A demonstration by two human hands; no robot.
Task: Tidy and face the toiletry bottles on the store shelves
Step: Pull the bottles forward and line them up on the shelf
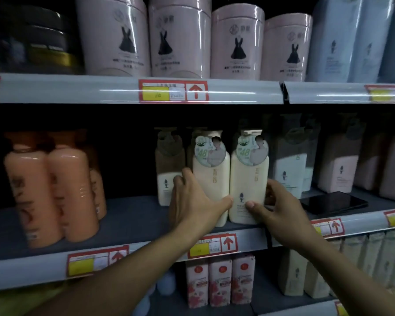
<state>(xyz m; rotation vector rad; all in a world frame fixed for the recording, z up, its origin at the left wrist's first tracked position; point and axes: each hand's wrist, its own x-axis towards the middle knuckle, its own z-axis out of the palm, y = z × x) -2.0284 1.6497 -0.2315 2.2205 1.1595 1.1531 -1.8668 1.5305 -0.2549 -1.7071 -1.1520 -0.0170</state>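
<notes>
Head view: two cream bottles (248, 179) upright, side by side at the middle shelf (132, 222) front, just past centre toward 5 o'clock; left hand (192, 201) wrapped round the left one (211, 179), right hand (281, 208) pinching the right one low down, thumb on its label. Probably full and heavy, stiff, glossy and slippery; best gripped low on the flat sides, not by the pump

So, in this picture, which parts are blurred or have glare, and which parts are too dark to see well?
Head view: the orange bottles at left are smeared by motion blur; glare streaks cross the pink tubs and the shelf rail; the back of the middle shelf is deep in shadow; the two cream bottles under both hands are lit and fairly sharp.
</notes>
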